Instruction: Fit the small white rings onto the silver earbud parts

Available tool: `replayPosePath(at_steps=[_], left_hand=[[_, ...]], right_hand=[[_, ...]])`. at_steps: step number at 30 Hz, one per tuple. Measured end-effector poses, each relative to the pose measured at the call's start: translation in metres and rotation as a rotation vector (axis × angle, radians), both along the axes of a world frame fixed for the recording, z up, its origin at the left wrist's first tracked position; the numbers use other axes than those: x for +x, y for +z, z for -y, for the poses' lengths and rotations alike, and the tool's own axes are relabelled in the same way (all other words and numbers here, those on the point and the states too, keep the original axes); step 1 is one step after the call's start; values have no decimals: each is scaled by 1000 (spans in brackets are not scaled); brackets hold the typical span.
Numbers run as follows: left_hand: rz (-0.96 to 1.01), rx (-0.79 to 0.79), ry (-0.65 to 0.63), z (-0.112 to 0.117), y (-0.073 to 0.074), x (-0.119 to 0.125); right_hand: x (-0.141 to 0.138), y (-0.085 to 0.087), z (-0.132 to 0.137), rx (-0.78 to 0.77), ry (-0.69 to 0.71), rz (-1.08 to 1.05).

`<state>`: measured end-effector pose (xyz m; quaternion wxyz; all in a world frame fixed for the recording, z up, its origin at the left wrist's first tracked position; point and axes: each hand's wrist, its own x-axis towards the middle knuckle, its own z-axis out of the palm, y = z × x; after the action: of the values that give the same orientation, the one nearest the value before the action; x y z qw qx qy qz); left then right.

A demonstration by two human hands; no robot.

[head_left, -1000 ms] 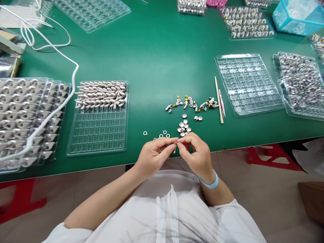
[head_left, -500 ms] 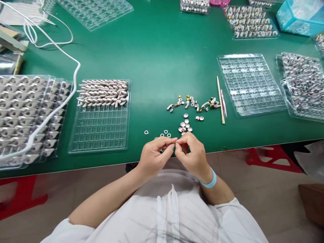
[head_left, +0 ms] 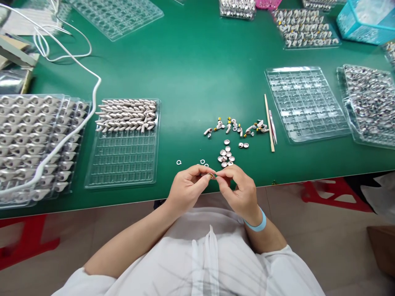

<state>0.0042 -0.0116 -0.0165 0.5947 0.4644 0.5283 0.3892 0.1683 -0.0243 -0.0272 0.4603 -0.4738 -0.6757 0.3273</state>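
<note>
Near the table's front edge, my left hand [head_left: 187, 186] pinches a small round cap [head_left: 211, 175] with a gold-coloured inside between thumb and fingers. My right hand [head_left: 238, 190], wearing a light blue wristband [head_left: 258, 222], meets it from the right with thumb and forefinger close together; anything in that pinch is too small to make out. Just beyond the hands lie several round metallic caps [head_left: 227, 154]. Small white rings [head_left: 179, 162] are to the left, some partly hidden by my left hand. Farther back sit several curved earphone-like stems [head_left: 228, 128] with yellow bits.
A wooden stick [head_left: 269, 123] and tweezers [head_left: 273, 126] lie at the right, beside a clear tray [head_left: 307, 105]. Another tray of parts [head_left: 368, 102] stands farther right. On the left are a half-filled tray [head_left: 123, 158], stacked trays [head_left: 33, 144] and a white cable [head_left: 69, 137].
My right hand has shifted slightly right and down, opening a small gap between the hands. The cap in my left hand now shows its gold-coloured inside.
</note>
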Motion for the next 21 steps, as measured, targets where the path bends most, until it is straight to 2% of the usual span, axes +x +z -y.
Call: replayPosePath(at_steps=[13, 17, 21], left_hand=[[-6, -39, 48, 0, -1, 4], [64, -110, 71, -2, -3, 1], [216, -168, 107, -5, -1, 1]], right_hand=[[-6, -3, 3, -12, -35, 46], [2, -2, 5, 38, 9, 32], [4, -4, 9, 105, 28, 48]])
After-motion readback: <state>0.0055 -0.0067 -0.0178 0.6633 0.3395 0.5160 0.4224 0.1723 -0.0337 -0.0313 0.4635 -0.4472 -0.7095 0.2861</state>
